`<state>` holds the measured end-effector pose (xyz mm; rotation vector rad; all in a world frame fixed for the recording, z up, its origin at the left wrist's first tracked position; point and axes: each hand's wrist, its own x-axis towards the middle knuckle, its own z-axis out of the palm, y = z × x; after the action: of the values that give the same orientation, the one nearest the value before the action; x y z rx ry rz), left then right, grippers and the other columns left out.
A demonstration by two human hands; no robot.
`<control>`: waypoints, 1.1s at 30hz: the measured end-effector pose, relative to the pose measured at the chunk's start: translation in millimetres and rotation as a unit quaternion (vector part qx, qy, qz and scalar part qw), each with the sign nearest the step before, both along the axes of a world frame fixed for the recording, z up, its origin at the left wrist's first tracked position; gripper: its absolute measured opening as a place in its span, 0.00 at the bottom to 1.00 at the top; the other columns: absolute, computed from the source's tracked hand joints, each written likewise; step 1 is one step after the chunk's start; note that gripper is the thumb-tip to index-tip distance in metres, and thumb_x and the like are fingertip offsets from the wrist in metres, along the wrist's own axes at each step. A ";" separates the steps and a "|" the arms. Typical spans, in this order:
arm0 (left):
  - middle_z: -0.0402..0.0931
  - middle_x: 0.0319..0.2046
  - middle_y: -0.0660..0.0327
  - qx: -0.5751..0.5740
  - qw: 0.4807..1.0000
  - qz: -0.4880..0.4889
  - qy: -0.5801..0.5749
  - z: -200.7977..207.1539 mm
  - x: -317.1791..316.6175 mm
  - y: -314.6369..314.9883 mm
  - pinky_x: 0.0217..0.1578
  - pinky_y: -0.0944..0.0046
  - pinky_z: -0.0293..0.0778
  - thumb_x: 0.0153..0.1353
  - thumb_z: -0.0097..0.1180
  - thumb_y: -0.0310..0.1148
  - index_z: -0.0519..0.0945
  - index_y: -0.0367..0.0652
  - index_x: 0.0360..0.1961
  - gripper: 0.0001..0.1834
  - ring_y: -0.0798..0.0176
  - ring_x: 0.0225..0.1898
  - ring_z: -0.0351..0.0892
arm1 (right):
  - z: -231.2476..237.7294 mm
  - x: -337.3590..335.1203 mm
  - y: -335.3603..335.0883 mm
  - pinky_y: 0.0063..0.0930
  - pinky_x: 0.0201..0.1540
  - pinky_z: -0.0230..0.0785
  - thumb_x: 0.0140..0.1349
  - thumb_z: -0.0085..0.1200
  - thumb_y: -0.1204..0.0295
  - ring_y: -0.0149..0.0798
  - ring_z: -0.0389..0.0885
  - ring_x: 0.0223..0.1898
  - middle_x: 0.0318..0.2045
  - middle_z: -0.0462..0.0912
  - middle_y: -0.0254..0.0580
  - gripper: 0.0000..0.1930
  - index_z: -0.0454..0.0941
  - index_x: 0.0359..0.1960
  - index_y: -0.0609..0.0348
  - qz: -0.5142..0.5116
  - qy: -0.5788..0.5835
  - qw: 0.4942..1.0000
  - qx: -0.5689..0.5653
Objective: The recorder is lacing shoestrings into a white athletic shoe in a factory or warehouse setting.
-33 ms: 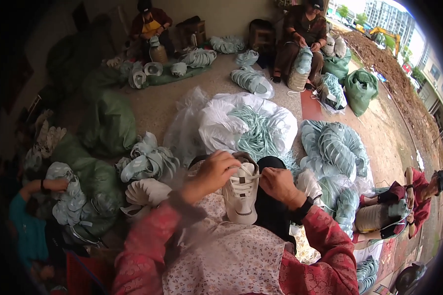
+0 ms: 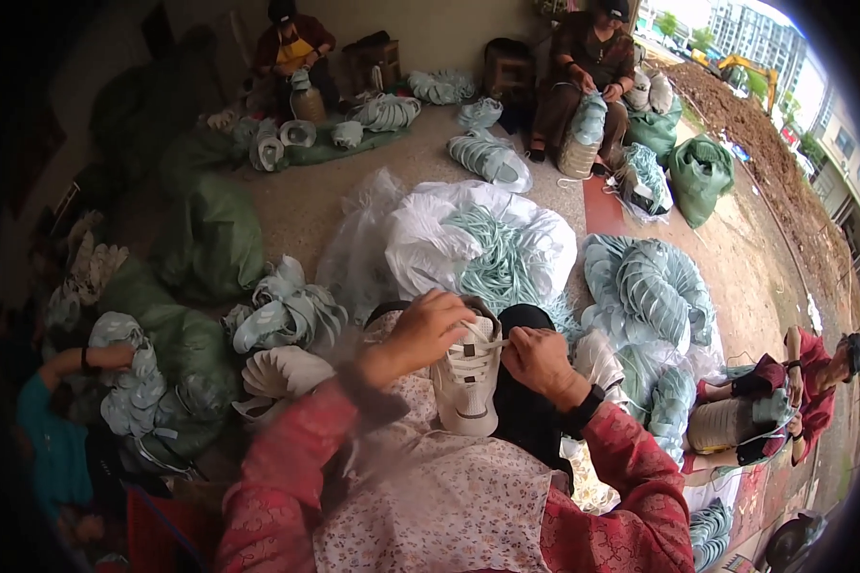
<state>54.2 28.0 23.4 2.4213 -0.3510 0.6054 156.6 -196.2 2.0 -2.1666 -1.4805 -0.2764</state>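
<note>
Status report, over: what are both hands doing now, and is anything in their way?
Left hand and right hand both on the white shoe, fingers at its lace. Shoe upright on lap. Nothing blocking; pale green shoe parts piled beyond.

Shoe point(image 2: 465, 382) rests on the person's lap, left hand point(image 2: 420, 334) and right hand point(image 2: 537, 361) on either side of its laces. Open sack of laces point(image 2: 487, 250) lies directly behind it. Stacked shoe uppers point(image 2: 652, 291) lie right; another pile point(image 2: 287, 313) left.

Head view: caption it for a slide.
Both hands, left hand and right hand, lace a white shoe among heaped pale-green laces.
</note>
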 end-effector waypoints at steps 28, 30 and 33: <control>0.71 0.32 0.66 -0.664 0.638 -0.010 0.389 0.6 -111.6 -14.4 0.25 0.73 0.67 0.70 0.47 0.50 0.63 0.41 0.64 0.30 0.72 0.25 0.69 | 32.4 16.3 30.3 0.43 0.36 0.70 0.63 0.53 0.60 0.52 0.78 0.36 0.34 0.75 0.47 0.15 0.78 0.30 0.61 0.010 0.118 0.990 -0.074; 0.70 0.31 0.66 -0.766 0.555 -0.059 0.321 -14.8 -103.7 -6.0 0.24 0.72 0.66 0.70 0.46 0.50 0.62 0.41 0.65 0.30 0.72 0.25 0.68 | 14.9 18.4 35.7 0.42 0.36 0.71 0.62 0.54 0.62 0.51 0.78 0.35 0.33 0.75 0.46 0.13 0.78 0.30 0.60 0.016 0.078 0.995 -0.068; 0.66 0.28 0.67 -0.884 0.415 -0.110 0.187 -33.0 -90.3 12.2 0.25 0.72 0.65 0.71 0.45 0.45 0.65 0.40 0.62 0.25 0.71 0.25 0.64 | 6.1 19.5 42.6 0.42 0.38 0.72 0.59 0.54 0.68 0.50 0.77 0.36 0.33 0.76 0.44 0.08 0.79 0.29 0.59 0.023 0.029 0.997 -0.061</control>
<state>-36.1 40.2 -9.6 0.2769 0.2094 0.0145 176.1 -153.5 8.1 -2.2112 -1.5485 -0.1091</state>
